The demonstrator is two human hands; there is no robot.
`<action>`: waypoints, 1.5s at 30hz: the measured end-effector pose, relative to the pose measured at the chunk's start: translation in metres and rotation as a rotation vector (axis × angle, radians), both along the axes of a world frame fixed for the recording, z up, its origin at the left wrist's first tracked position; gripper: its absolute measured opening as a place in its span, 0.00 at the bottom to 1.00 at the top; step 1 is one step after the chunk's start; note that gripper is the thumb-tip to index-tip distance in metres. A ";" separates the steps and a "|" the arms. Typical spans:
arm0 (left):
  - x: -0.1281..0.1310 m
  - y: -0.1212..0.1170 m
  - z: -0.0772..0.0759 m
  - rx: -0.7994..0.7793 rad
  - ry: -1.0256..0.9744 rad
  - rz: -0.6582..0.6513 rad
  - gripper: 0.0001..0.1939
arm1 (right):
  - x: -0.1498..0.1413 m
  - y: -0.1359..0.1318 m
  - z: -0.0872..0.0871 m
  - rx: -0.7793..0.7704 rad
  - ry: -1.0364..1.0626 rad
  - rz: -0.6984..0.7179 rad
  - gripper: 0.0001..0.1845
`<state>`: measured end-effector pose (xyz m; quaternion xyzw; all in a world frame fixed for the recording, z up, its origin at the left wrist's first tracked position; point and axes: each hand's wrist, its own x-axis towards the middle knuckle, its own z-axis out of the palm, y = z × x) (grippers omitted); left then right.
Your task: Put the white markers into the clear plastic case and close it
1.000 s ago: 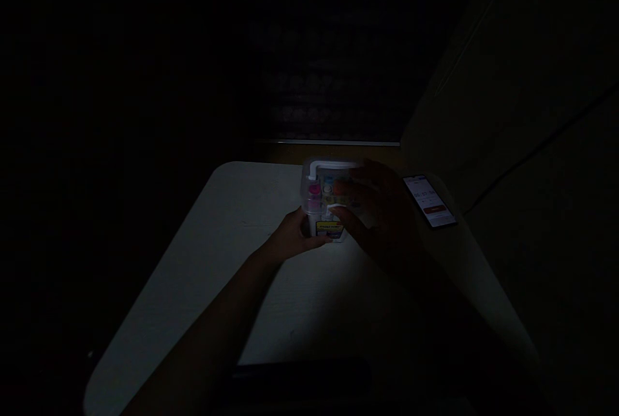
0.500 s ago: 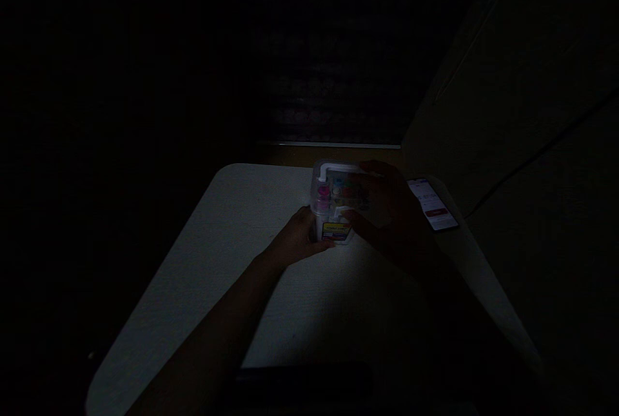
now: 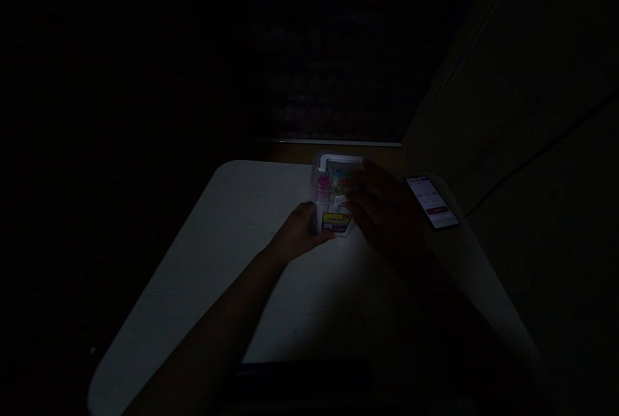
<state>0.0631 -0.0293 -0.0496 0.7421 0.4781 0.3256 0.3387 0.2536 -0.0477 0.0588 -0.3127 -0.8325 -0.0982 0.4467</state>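
The scene is very dark. A small clear plastic box [image 3: 333, 197] with a white handle, coloured pieces inside and a yellow label on its front stands on a white table [image 3: 232, 255]. My left hand [image 3: 300, 232] grips the box's near left side, fingers curled around it. My right hand [image 3: 387, 213] covers the box's right side and top, fingers bent against it. What the right fingers touch is hidden in shadow.
A phone [image 3: 432, 202] with a lit screen lies on the table right of the box. A dark wall rises on the right, with a cable across it. A dark flat object [image 3: 300, 377] lies at the table's near edge.
The box has been turned so its narrow labelled end faces me more. Both hands stayed on it and shifted slightly with it.
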 end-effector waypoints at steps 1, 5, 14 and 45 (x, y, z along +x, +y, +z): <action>0.000 0.000 0.000 0.008 0.019 0.009 0.27 | -0.001 0.000 0.000 -0.010 0.004 -0.004 0.06; -0.001 -0.001 0.000 0.032 0.081 0.013 0.28 | -0.003 -0.002 0.002 -0.036 0.006 -0.019 0.06; 0.000 0.001 -0.005 0.037 0.119 0.022 0.27 | -0.006 -0.003 0.002 -0.137 0.065 0.014 0.06; -0.001 0.004 -0.006 0.116 0.033 -0.053 0.25 | 0.001 -0.002 0.000 -0.253 -0.008 0.109 0.06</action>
